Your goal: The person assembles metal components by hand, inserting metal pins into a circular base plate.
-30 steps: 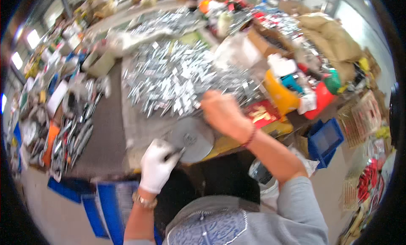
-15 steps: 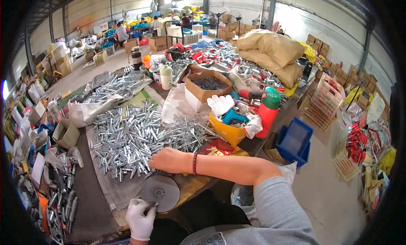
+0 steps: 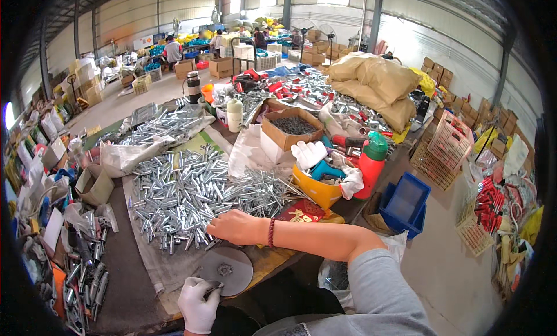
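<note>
My left hand (image 3: 198,304), in a white glove, pinches a small dark metal piece (image 3: 213,287) at the near edge of a round grey disc (image 3: 241,276). A little heap of small dark parts (image 3: 225,269) lies on the disc. My right hand (image 3: 239,227) is bare, with a red bead bracelet at the wrist. Its fingers curl down at the near right edge of a wide pile of shiny metal tubes (image 3: 174,199). Whatever those fingertips hold is hidden beneath the hand. Thin metal rods (image 3: 258,192) lie just beyond it.
Behind the pile stands a cardboard box (image 3: 283,140) of small dark parts. To its right are a yellow container (image 3: 316,185) with gloves and a red bottle (image 3: 368,172) with a green lid. Metal tools (image 3: 87,272) crowd the left side. Blue crates (image 3: 404,202) sit at the right.
The view has shifted slightly. My right hand stays low at the pile's edge, and my left hand still pinches the dark piece by the disc, its wrist turned a little.
</note>
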A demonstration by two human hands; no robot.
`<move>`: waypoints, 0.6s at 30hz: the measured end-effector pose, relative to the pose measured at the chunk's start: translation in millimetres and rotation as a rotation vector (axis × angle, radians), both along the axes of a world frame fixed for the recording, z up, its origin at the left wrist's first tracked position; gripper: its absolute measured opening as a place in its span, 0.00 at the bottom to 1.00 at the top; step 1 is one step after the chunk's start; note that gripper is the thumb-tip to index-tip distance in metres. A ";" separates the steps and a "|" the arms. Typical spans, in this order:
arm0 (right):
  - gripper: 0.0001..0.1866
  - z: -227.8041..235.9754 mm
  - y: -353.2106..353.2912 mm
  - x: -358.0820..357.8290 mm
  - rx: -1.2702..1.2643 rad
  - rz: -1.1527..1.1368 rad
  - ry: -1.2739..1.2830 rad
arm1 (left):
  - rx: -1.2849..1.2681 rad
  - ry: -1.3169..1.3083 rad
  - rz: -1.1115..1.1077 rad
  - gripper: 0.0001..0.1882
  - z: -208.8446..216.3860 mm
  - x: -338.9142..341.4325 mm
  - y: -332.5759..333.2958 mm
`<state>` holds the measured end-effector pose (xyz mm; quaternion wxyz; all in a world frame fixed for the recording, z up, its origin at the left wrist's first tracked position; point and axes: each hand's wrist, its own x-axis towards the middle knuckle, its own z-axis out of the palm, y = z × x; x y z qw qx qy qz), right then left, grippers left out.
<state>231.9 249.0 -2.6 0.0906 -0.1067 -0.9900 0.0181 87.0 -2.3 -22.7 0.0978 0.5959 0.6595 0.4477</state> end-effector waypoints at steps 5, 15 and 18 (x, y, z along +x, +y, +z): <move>0.15 19.6 -23.4 7.0 0.080 0.102 0.013 | -0.007 -0.010 -0.010 0.08 -2.0 -2.7 -9.1; 0.15 10.0 -103.5 68.0 -0.685 -0.233 0.391 | -0.023 0.028 -0.074 0.08 6.6 -1.6 11.5; 0.15 20.8 -112.5 73.8 -0.568 -0.205 0.308 | -0.066 0.012 -0.057 0.08 8.0 -2.4 9.9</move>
